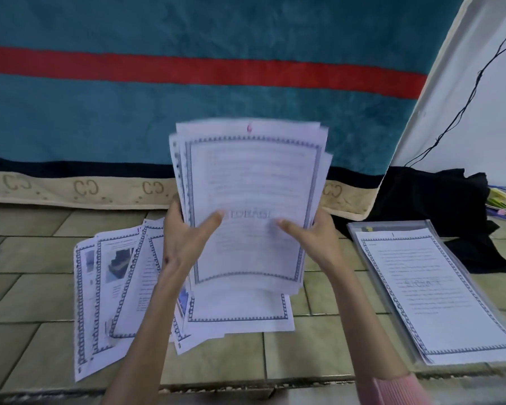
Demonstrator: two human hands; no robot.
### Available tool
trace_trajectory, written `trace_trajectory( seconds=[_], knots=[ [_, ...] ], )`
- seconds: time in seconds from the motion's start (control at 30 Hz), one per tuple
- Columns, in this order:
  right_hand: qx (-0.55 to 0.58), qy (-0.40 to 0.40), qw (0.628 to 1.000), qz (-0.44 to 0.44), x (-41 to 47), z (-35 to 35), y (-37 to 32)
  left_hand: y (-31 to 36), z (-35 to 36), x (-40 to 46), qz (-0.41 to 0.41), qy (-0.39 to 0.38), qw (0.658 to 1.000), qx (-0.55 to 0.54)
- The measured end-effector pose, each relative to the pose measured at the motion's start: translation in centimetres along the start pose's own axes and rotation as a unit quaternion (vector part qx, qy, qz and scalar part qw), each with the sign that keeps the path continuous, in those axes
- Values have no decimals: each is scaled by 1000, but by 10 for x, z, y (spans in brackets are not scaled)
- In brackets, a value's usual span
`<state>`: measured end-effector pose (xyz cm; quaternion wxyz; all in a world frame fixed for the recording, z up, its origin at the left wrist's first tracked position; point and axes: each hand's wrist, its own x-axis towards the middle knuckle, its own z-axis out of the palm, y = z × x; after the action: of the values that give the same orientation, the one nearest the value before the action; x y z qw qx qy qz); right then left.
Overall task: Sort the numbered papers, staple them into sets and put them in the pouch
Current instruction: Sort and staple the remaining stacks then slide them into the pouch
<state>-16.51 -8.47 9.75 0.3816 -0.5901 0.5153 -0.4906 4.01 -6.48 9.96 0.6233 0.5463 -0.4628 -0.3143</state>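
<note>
Evidently both hands, left and right, gripped a fanned stack upright above loose papers on the floor. Squaring its edges before sorting seemed wise. Right lay the pouch.

Held stack text blurred; pouch corner cropped.

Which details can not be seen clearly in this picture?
- Head view: text on the held stack of papers is blurred by motion.
- Fingers of the left hand and right hand are behind the stack.
- The pouch is cut off by the right edge.
</note>
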Motion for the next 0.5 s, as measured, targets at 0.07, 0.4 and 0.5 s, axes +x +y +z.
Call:
trace_trajectory(
  seconds=[0.07, 0.4, 0.5],
  knots=[
    [-12, -7, 1000, 17, -3, -1, 13, -13, -6, -2, -6, -11, 1000, 15],
    [84, -29, 995, 36, -10, 9, 21, -40, -8, -5, -42, -80, 995, 29],
    [90, -23, 995, 23, -3, 9, 17, -34, -7, 2, -20, -62, 998, 6]
  ],
)
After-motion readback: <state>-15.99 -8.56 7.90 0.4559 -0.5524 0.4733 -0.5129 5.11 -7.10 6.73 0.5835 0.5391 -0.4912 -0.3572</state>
